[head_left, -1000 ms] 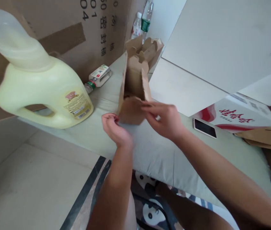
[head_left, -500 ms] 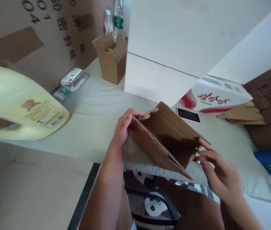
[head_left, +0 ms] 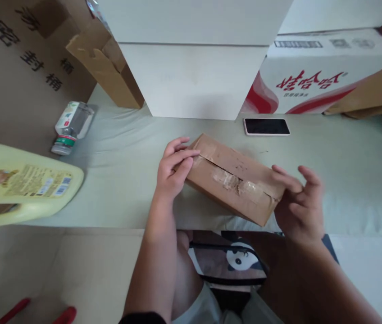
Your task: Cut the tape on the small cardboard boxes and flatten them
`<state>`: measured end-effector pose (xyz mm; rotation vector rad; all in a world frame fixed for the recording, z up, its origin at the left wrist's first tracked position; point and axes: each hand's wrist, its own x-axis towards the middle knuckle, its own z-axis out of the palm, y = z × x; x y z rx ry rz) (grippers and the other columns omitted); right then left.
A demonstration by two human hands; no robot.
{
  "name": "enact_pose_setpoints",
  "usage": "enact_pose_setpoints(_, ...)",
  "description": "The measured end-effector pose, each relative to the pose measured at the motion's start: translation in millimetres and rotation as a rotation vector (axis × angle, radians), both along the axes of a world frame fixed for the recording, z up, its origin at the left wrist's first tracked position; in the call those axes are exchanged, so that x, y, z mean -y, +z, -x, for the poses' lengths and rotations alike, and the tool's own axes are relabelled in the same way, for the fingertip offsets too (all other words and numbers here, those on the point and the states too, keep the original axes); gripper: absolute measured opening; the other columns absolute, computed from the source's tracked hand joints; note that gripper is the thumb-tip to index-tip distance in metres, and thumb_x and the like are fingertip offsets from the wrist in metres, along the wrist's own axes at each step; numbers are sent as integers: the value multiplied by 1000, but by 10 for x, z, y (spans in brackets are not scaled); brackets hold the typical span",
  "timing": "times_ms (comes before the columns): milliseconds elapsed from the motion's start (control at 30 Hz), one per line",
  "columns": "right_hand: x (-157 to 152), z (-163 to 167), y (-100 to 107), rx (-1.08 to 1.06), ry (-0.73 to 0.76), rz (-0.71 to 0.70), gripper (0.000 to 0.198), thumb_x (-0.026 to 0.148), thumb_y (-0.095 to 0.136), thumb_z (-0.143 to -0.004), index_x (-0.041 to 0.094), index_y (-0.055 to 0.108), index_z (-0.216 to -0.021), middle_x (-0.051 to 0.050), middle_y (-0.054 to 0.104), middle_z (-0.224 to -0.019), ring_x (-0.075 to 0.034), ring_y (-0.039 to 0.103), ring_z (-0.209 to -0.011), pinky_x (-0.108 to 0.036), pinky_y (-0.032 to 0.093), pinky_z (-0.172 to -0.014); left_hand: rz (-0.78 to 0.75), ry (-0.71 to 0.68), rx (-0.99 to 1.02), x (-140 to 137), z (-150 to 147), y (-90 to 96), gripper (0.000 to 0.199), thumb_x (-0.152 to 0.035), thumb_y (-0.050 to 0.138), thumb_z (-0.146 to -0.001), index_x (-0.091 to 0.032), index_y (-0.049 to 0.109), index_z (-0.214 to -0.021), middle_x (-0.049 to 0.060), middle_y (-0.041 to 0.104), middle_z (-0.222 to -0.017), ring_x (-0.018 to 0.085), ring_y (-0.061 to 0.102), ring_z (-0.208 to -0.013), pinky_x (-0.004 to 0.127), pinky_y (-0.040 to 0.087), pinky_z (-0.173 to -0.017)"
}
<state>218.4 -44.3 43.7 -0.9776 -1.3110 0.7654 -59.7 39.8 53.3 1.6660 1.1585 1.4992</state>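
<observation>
A worn brown cardboard box lies tilted between my hands, its flaps folded together along a seam with crumpled clear tape. My left hand grips its left end, fingers on top near the corner and the thumb on the near panel. At the right end is my right hand, with one finger on the top corner and the others loosely bent and apart. The inside and underside of the box are hidden.
A phone lies behind the box, before a red-and-white carton. White boxes stand at the back. Leftward are an open brown carton, a clear bottle and a large yellow jug. The light-green padded surface ends near my knees.
The cardboard box has turned over: its open inside faced up before, and now its closed, taped side does. My right hand has shifted up along its right end. The camera view has shifted right.
</observation>
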Motion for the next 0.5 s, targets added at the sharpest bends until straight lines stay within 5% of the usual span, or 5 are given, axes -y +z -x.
enact_pose_setpoints(133, -115, -40, -185, -28, -212, 136, 42, 37, 61, -91, 33, 53, -133, -9, 61, -144, -29, 60, -134, -55, 47, -113, 88, 87, 107, -31, 47, 13, 16, -40, 72, -82, -29, 83, -86, 5, 69, -122, 28, 62, -120, 49, 44, -113)
enact_pose_setpoints(267, -157, -63, -317, 26, 85, 413, 44, 46, 48, -100, 26, 53, -139, -12, 76, -121, -28, 72, -117, -51, 59, -98, 213, 341, 476, -75, 135, -38, 18, -32, 65, -76, -24, 80, -82, 5, 75, -109, 25, 66, -113, 41, 52, -103)
enact_pose_setpoints(367, -124, -15, -207, 178, 238, 283, 46, 50, 48, -101, 27, 61, -138, -12, 71, -135, -29, 65, -130, -52, 54, -108, 381, 385, 639, -85, 130, -78, 22, -36, 64, -76, -21, 77, -87, 6, 76, -98, 19, 70, -91, 28, 55, -74)
enact_pose_setpoints(500, -80, 68, 85, 441, 239, 43, 47, 46, 58, -98, 29, 60, -143, -10, 41, -165, -31, 37, -154, -56, 34, -124, 623, 94, 504, -25, 12, -146, 42, -56, 58, -86, -18, 74, -88, 7, 74, -79, 18, 65, -63, 27, 47, -50)
